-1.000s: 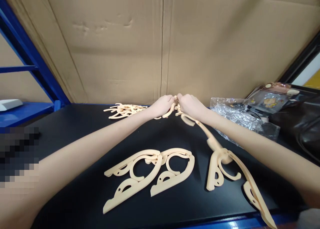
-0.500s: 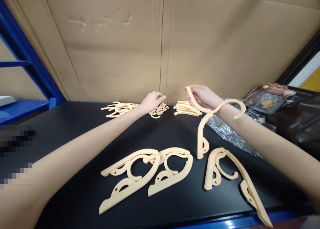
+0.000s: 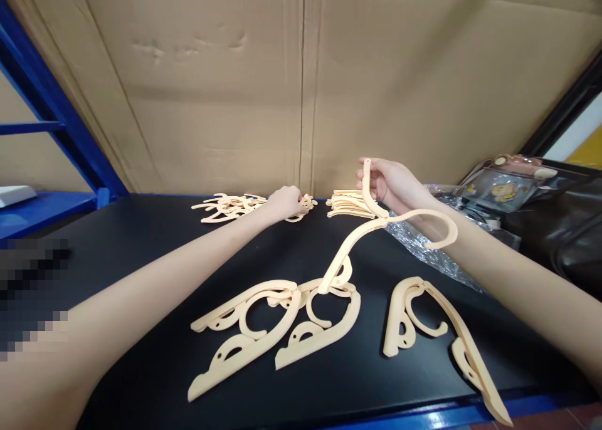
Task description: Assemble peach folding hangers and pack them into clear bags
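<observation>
My right hand [image 3: 397, 184] grips a cream folding hanger [image 3: 376, 209] by one arm, above the table. Its hook curls out to the right over my forearm, and its other arm hangs down left across a hanger lying below. At the back, my left hand [image 3: 284, 202] has curled fingers at a heap of small cream pieces [image 3: 308, 203]; what those fingers hold is hidden. Beside it on the left lies a pile of cream hooks [image 3: 226, 207]. A stack of cream hanger arms [image 3: 348, 204] sits near my right hand.
Folded hangers [image 3: 249, 348] lie at the front of the black table [image 3: 155, 380], with another hanger [image 3: 470, 336] front right. Clear plastic wrap [image 3: 423, 248] and a dark bag [image 3: 559, 223] stand right. Cardboard [image 3: 211, 91] closes off the back; a blue frame [image 3: 70, 135] rises left.
My left hand has dropped onto the heap of small pieces, its fingers curling in. The hanger in my right hand has turned, its lower arm swinging left.
</observation>
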Demonstrator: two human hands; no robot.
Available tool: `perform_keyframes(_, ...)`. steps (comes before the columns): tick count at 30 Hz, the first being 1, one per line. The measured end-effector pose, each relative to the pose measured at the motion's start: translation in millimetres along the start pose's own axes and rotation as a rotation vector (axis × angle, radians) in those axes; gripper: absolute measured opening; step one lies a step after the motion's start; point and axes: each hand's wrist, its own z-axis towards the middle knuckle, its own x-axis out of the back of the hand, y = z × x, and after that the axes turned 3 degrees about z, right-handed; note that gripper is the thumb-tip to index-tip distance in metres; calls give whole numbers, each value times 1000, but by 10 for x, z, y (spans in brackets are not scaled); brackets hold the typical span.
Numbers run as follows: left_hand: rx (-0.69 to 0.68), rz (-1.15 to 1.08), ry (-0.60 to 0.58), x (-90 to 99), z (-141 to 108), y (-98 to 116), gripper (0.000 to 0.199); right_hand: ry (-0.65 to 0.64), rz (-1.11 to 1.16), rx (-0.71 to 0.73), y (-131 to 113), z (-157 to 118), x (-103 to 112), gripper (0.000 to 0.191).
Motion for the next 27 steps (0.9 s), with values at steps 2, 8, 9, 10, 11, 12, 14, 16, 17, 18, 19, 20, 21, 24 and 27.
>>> perform_keyframes(2, 24, -3, -15, -29, 53, -27, 21, -17, -2, 10, -3, -16, 14, 14)
perform_keyframes(8, 51, -161, 40, 61, 79, -49, 20, -25, -8, 0, -5, -18, 14, 13)
perform_keyframes(9, 47, -200, 67, 106, 73, -61, 19, -28, -8, -2, -2, -17, 12, 13)
perform_keyframes(10, 40, -238, 100, 160, 65, -83, 20, -30, -9, -4, 3, -15, 11, 13)
perform_keyframes(11, 30, -274, 135, 225, 53, -119, 22, -34, -9, -4, 7, -12, 12, 13)
perform_keyframes(12, 20, -304, 170, 298, 35, -172, 24, -35, -10, -4, 12, -7, 15, 13)
perform_keyframes(14, 5, -343, 225, 456, -27, -334, 25, -19, -9, -4, 20, 11, 26, 13)
perform_keyframes(16, 6, -353, 252, 600, -130, -562, 22, 28, 1, -8, 30, 34, 38, 13)
perform_keyframes(17, 7, -354, 249, 653, -193, -691, 20, 57, 6, -6, 36, 44, 42, 14)
perform_keyframes(18, 2, -358, 244, 688, -259, -822, 19, 85, 9, -2, 42, 52, 44, 16)
perform_keyframes(19, -3, -358, 220, 704, -323, -949, 17, 100, 9, 5, 48, 56, 42, 19)
perform_keyframes(20, -2, -352, 211, 701, -380, -1066, 13, 102, 5, 12, 54, 55, 37, 22)
perform_keyframes(21, -11, -341, 211, 683, -427, -1166, 10, 94, 0, 17, 60, 50, 30, 24)
perform_keyframes(24, -48, -305, 271, 580, -500, -1313, 8, 69, 10, -1, 73, 2, -9, 22)
perform_keyframes(27, -96, -290, 352, 493, -551, -1169, 20, 57, 64, -29, 86, -86, -66, 21)
